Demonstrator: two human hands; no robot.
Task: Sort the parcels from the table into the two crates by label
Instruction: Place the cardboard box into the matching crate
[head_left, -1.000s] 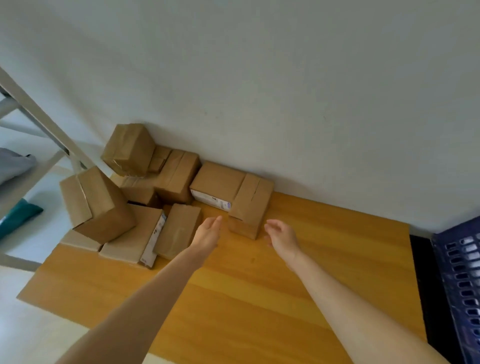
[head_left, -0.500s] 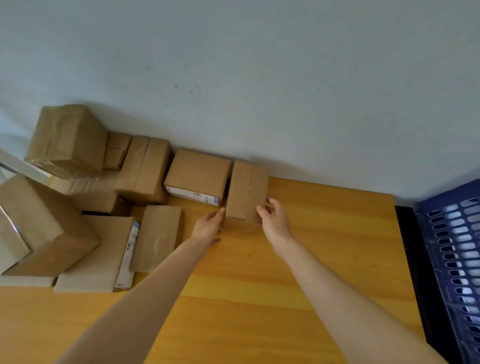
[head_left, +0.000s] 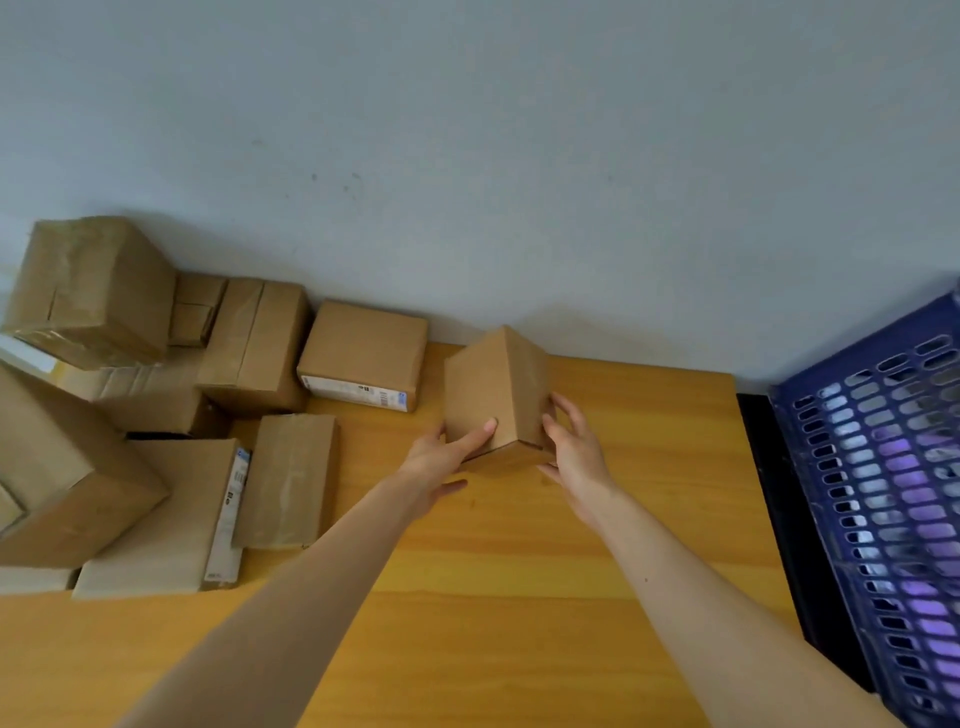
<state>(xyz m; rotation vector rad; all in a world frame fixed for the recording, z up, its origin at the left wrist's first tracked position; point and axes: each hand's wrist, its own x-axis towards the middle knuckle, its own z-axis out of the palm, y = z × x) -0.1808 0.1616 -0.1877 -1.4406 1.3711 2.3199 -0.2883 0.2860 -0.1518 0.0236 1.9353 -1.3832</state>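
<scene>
Between left grip (head_left: 439, 457) and right grip (head_left: 574, 452) — one tilted parcel (head_left: 493, 395), held.

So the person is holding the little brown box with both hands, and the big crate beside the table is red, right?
Almost. The crate beside the table is blue, not red, as the head view shows. The rest holds: the left hand and the right hand both hold the little brown box.

The left hand (head_left: 441, 457) and right hand (head_left: 574, 452), short of it a second ago, now grip the small brown cardboard parcel (head_left: 498, 389), tipped up and shifted toward three o'clock, away from the white-labelled brown cardboard parcel (head_left: 363, 353).
</scene>
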